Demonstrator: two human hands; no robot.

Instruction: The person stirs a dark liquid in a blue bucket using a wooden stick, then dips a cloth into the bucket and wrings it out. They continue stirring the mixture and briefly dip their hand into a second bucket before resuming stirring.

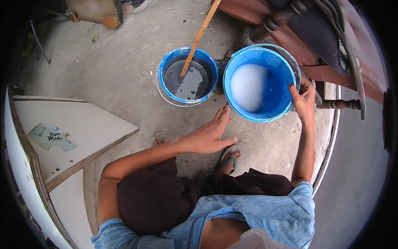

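Note:
My right hand point(304, 101) grips the right-hand rim of a blue bucket point(280, 79), its thumb over the edge and its fingers outside. White contents point(248, 87) lie in this bucket, which leans so that its mouth faces up toward me. My left hand point(211, 135) is open with fingers stretched out, the fingertips close to the bucket's lower left side; whether they touch it I cannot tell. Beside it on the left stands a second blue bucket point(163, 68) holding dark grey liquid point(172, 76) with lighter patches. A wooden stick point(201, 35) rests in that liquid.
A white board piece point(78, 120) with a torn label point(52, 137) stands at the left. Turned-wood furniture point(282, 20) with reddish-brown cushions point(327, 74) fills the upper right. My sandalled foot point(228, 162) is on the concrete floor point(124, 79) below the buckets.

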